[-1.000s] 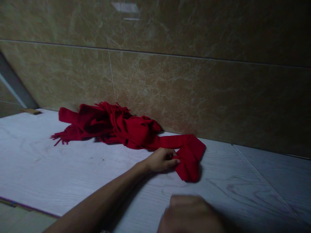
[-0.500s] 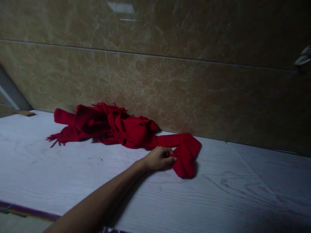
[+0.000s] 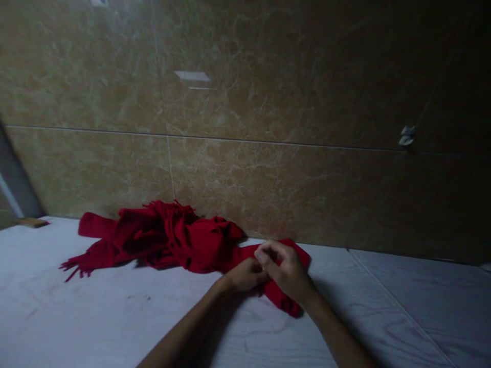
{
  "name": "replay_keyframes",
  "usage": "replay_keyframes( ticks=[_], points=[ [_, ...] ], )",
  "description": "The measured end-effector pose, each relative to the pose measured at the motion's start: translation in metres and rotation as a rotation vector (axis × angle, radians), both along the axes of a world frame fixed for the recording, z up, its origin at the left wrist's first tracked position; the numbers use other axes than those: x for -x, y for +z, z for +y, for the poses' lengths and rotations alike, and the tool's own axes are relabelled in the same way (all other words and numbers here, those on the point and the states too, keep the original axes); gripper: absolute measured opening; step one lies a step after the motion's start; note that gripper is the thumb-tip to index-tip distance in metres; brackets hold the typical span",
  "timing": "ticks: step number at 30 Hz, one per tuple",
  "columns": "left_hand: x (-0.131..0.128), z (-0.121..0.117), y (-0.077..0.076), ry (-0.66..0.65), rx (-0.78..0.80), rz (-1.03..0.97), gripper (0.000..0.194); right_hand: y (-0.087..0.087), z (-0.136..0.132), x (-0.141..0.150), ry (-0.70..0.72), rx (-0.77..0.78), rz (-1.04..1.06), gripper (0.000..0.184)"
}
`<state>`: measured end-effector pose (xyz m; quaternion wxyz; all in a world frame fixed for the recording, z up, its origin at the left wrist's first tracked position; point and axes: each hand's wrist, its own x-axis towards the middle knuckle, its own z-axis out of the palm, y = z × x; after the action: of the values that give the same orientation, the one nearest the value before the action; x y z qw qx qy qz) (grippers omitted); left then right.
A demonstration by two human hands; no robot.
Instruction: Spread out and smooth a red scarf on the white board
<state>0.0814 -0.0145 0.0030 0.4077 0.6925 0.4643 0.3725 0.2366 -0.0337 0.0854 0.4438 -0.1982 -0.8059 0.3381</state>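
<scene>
A red scarf [image 3: 203, 240] with fringed ends lies bunched along the foot of the wall, and a narrow folded stretch of it runs to the right. At that right part my left hand [image 3: 244, 276] is closed on the cloth, its fingertips partly hidden. Just above and beside it is my right hand [image 3: 287, 268], fingers curled, with thumb and forefinger tips close together over the left knuckles. Whatever sits between those right fingertips is too small or dim to tell. The scarf's folded end pokes out below my right hand.
The scarf rests on a pale wood-grain surface [image 3: 172, 317] with a seam at right. Behind stands a brown marbled tile wall [image 3: 238, 174]. A small wooden piece [image 3: 32, 222] lies at far left beside a grey post [image 3: 19, 179]. A small fitting [image 3: 407, 135] is on the wall.
My right hand has come in from the lower right to meet the left at the scarf's folded end. The view has tilted upward, showing more wall.
</scene>
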Motion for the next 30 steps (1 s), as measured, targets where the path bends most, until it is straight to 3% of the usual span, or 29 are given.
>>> replay_keyframes(
  ticks=[1,4,8,15,21,24,30],
  points=[
    [-0.001,-0.001,-0.003,0.009,0.040,-0.036,0.053,-0.008,0.017,-0.002,-0.099,0.023,0.045,0.035],
    [-0.003,-0.005,-0.009,0.039,0.100,-0.141,0.056,-0.039,0.052,-0.014,-0.158,-0.006,0.014,0.037],
    [-0.005,-0.008,-0.008,0.057,0.042,-0.169,0.057,-0.063,0.057,-0.026,-0.144,0.002,-0.051,0.035],
    [-0.004,-0.004,-0.001,0.153,0.129,-0.307,0.061,-0.057,0.056,-0.027,-0.224,-0.119,0.051,0.032],
    [0.006,-0.004,0.017,0.332,0.051,-0.556,0.057,-0.059,0.066,-0.038,-0.404,-0.009,0.184,0.046],
    [0.009,-0.008,0.024,0.436,0.063,-0.600,0.049,-0.060,0.063,-0.036,-0.363,0.030,0.148,0.053],
    [0.018,-0.007,0.027,0.562,-0.054,-0.743,0.041,-0.061,0.045,-0.024,-0.218,-0.108,-0.023,0.055]
  ],
)
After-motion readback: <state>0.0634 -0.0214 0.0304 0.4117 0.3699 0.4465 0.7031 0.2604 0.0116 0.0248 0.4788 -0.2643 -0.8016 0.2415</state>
